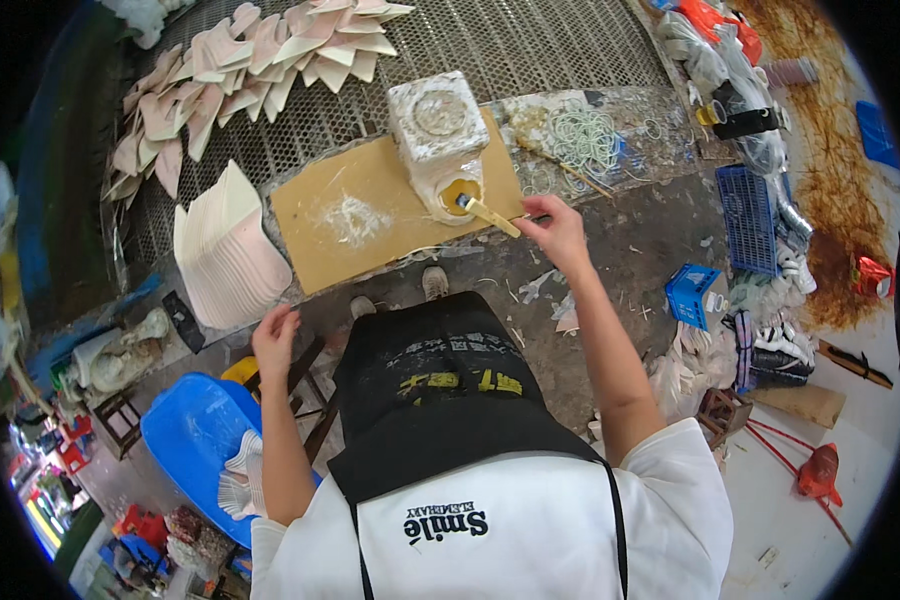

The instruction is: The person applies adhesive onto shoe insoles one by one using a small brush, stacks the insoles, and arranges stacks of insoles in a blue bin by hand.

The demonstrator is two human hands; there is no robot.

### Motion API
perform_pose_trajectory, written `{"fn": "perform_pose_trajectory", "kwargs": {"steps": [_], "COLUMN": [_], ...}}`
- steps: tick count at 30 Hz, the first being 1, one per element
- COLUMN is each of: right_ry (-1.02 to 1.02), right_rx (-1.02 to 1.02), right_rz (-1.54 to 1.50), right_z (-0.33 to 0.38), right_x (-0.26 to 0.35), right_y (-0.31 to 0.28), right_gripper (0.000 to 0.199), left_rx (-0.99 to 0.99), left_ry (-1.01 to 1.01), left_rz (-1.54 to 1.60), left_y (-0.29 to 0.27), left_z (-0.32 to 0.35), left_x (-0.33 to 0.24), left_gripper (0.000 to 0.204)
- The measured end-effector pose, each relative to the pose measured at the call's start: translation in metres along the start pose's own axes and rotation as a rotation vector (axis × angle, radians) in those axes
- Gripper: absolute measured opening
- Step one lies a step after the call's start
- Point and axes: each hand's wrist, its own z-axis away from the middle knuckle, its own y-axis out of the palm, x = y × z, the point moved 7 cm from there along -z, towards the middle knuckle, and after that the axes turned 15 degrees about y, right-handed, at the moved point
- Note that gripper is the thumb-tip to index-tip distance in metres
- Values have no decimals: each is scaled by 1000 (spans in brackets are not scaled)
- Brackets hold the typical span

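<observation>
Pinching wooden stick (490, 213) in right hand (555, 228), tip in glue jug (440, 140); left hand (275, 335) loose, empty.

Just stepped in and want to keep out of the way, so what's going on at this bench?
A person in a black apron stands at a metal mesh bench. The right hand holds a pale wooden-handled brush whose tip sits in the opening of a glue-crusted white plastic jug, which stands on a brown cardboard sheet. The left hand hangs empty just below a stack of pale pink fan-shaped sheets. More such sheets lie spread across the mesh.
</observation>
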Motion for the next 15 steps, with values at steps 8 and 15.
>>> {"fn": "perform_pose_trajectory", "kwargs": {"steps": [8,15], "right_ry": [-246,339], "right_rx": [-235,21], "right_rz": [192,-468], "right_z": [42,90], "right_x": [30,42], "right_y": [60,52], "right_gripper": [29,29], "left_rx": [94,192], "left_ry": [76,95], "left_rz": [2,-148], "left_y": [-22,-74], "left_z": [15,-14], "left_x": [20,35], "left_gripper": [23,26]}}
